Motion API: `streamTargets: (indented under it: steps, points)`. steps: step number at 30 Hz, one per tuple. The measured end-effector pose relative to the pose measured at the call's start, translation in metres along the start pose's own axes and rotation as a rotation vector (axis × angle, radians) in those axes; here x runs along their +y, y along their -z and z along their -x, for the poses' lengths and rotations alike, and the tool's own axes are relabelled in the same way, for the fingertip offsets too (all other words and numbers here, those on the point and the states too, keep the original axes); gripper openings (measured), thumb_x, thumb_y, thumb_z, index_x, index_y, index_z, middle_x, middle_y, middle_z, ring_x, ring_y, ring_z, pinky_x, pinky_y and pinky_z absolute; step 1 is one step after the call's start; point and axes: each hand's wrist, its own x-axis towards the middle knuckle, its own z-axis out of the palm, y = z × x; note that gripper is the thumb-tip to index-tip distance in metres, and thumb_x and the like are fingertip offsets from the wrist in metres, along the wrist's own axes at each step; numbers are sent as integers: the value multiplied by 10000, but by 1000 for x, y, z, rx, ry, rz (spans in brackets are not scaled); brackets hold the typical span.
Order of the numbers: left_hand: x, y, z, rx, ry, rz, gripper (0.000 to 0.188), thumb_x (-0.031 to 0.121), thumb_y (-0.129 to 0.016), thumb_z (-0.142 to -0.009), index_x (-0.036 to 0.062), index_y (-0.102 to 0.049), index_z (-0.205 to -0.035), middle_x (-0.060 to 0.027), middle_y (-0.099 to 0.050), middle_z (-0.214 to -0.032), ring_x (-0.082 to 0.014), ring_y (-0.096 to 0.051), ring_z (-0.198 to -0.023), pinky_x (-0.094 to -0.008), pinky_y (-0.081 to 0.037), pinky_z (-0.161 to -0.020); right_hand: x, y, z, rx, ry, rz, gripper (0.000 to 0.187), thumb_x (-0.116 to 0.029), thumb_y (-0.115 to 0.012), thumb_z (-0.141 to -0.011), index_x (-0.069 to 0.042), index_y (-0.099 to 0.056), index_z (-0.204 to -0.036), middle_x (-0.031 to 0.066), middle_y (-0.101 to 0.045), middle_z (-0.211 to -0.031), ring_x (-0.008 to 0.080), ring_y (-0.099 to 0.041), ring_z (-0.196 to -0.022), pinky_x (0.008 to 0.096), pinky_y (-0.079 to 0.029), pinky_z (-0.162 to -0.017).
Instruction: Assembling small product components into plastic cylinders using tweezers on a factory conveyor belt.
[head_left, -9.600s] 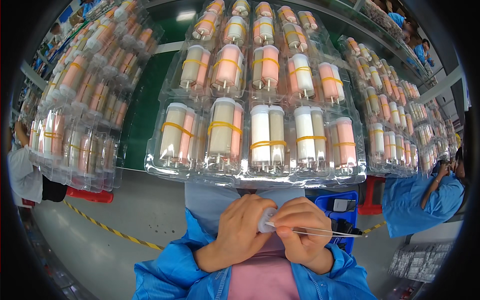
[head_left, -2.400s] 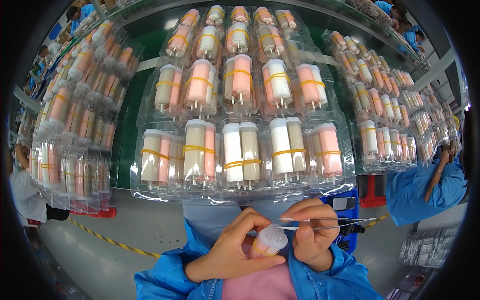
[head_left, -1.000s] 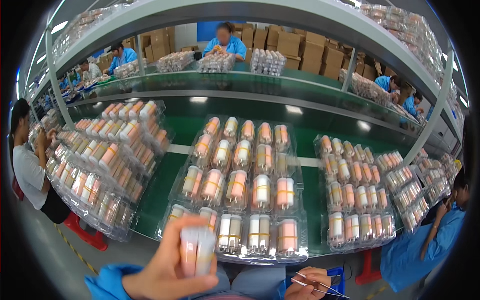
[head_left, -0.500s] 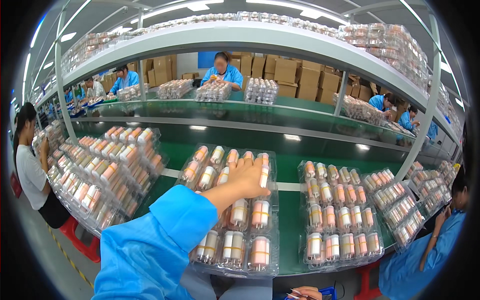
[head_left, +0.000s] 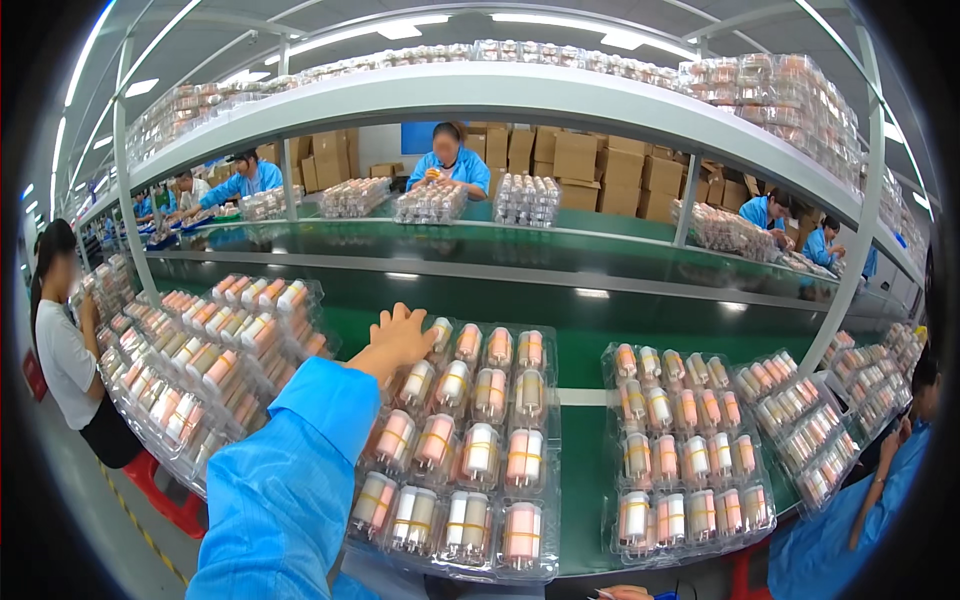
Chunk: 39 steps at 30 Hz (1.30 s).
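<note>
My left hand (head_left: 398,340) reaches out, fingers spread, over the far left corner of a clear plastic tray (head_left: 548,450). In the tray's pockets stand small cylindrical plug adapters (head_left: 481,452), pink, white and grey, bundled by yellow bands, with metal prongs at their lower ends. The hand covers part of the far left pockets, and I see nothing held in it. Only a sliver of my right hand (head_left: 625,592) shows at the bottom edge; its fingers are mostly cut off.
Another filled tray (head_left: 690,450) lies to the right on the green conveyor table (head_left: 580,460). Stacked trays (head_left: 200,370) stand at left, more at far right (head_left: 800,430). A white shelf (head_left: 500,88) crosses overhead, its post (head_left: 845,270) at right. Co-workers sit across and on both sides.
My left hand has moved left from the tray's upper right part to its far left corner, uncovering several adapters. My right hand has sunk lower, nearly out of the picture.
</note>
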Motion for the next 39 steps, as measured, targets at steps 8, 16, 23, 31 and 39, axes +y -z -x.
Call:
streamTargets:
  steps: [8, 16, 23, 31, 39]
  points:
    - [-10, 8, -11, -126, 31, -106, 510, 369, -597, -804, 136, -551, -1255, -195, -457, -1257, -382, -449, -1167, -497, -412, -936, 1, -8, -2, -29, -21, 29, 124, -73, -489, -936, 21, -507, -1014, 158, -545, -1019, 178, -564, -789, 263, -494, -688]
    - [-15, -7, -7, 285, -88, 313, 357, 151, -637, -787, 116, -434, -1078, -184, -596, -968, -402, -597, -920, -509, -473, -805, 12, -9, 3, -7, -5, 71, 157, -90, -514, -935, 20, -533, -1046, 143, -574, -970, 185, -556, -751, 278, -482, -668]
    - [29, 82, 66, -63, -192, 1685, 379, 168, -697, -847, 0, -519, -1136, -81, -620, -933, -120, -609, -819, -263, -502, -666, 14, -25, 10, -9, -46, -3, 154, -81, -505, -935, 14, -534, -1052, 143, -582, -955, 188, -565, -750, 279, -484, -670]
    - [13, 106, 294, -398, -333, 1858, 300, 138, -715, -824, 37, -549, -1052, -46, -596, -914, -132, -586, -842, -279, -473, -732, 20, -29, 20, -115, -59, 2, 252, -163, -553, -927, 31, -532, -1087, 148, -585, -992, 190, -581, -764, 276, -481, -677]
    - [11, 44, 340, -400, -425, 1365, 241, 117, -760, -779, 54, -581, -927, -44, -618, -833, -159, -619, -761, -290, -479, -656, -9, -60, 13, -212, 0, 80, 354, -310, -559, -929, 28, -557, -1037, 152, -562, -979, 208, -563, -773, 289, -470, -680]
